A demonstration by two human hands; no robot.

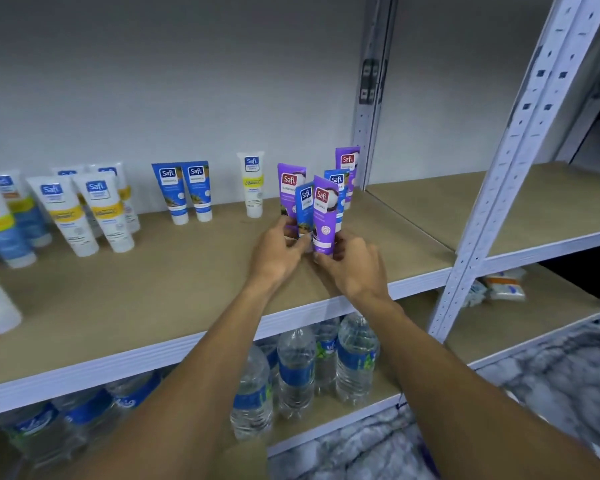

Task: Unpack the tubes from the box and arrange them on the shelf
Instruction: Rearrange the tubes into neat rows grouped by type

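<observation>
Both my hands meet over the brown shelf (153,306), holding a bunch of upright tubes. My left hand (278,251) grips a purple tube (289,188) and a blue tube (305,206). My right hand (352,265) grips another purple tube (324,216), with a blue tube (336,185) behind it. One more purple tube (347,168) stands at the back by the post; I cannot tell whether it is held. Two blue tubes (184,192), a white and yellow tube (253,183) and several white tubes (84,209) stand on the shelf to the left. The box is out of view.
A white slotted upright post (492,188) stands right of my hands, with another shelf bay (499,202) beyond it. Water bottles (326,362) fill the lower shelf. Small packets (503,284) lie on the lower right shelf. A marbled floor (551,375) shows below.
</observation>
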